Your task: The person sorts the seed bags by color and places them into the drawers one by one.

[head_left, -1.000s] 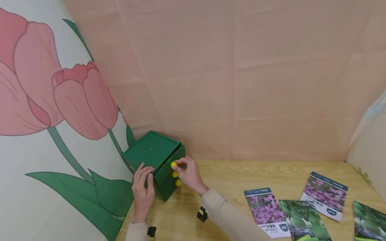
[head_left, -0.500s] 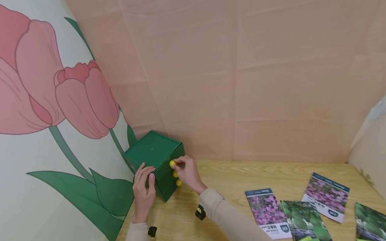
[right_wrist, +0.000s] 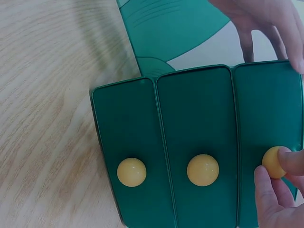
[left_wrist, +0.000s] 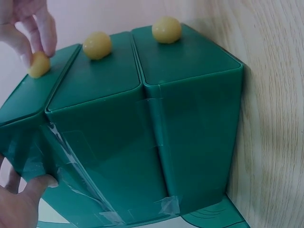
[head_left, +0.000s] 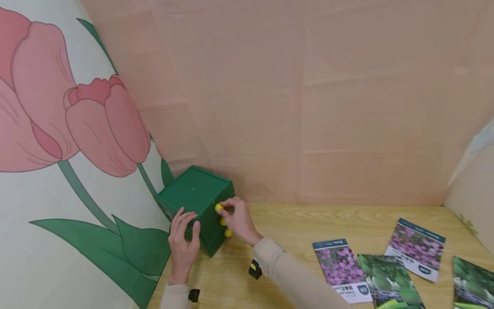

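A green drawer box [head_left: 194,189] with three stacked drawers stands at the back left of the table. Each drawer front carries a round yellow knob. My right hand [head_left: 241,221] pinches the top drawer's knob [right_wrist: 272,162] between thumb and fingers. That drawer's front sits flush with the ones below it. The middle knob [right_wrist: 203,170] and the bottom knob [right_wrist: 131,172] are untouched. My left hand [head_left: 183,244] rests against the box's near side and top edge, fingers extended. In the left wrist view, strips of clear tape show on the green side wall.
To the right on the wooden table [head_left: 285,240] lie several flower and plant packets, including a purple-flowered one [head_left: 341,268] and a green one [head_left: 391,279]. A tulip-printed wall [head_left: 104,124] borders the left, and a pink cloth [head_left: 301,107] hangs behind.
The top drawer, slightly ajar a second ago with a dark gap under the lid, has slid in until shut. My right hand moved slightly left with the knob; my left hand stayed against the box.
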